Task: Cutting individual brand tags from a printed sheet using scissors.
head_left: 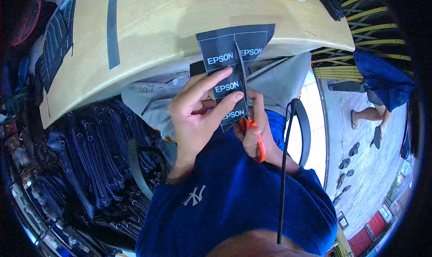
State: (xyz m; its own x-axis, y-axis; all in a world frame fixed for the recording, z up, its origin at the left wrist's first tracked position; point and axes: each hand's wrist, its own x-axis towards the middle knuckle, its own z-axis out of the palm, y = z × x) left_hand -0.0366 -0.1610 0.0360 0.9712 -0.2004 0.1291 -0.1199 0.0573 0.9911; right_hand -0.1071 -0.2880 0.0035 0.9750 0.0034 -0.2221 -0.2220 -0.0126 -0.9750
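A black sheet of labels [215,44] with white print and thin white lines hangs at the near edge of the wooden table. My left hand [191,111] pinches it from the left, with the index finger and thumb lying flat across its face. In my right hand [260,130] is a pair of scissors [260,152] with orange handles. Their dark blades point away from me and run up the sheet between two columns of labels. To the right of the blades, a strip of the sheet flares outward. My right fingers are partly hidden behind the sheet and the handles.
On the pale wooden table [166,18] lie a long dark grey strip [113,30] and, at far right, a black object [327,3]. Dark blue straps with metal rings [92,158] heap at left. A black cord [283,185] hangs before me. At right, another person bends near several shoes [345,163].
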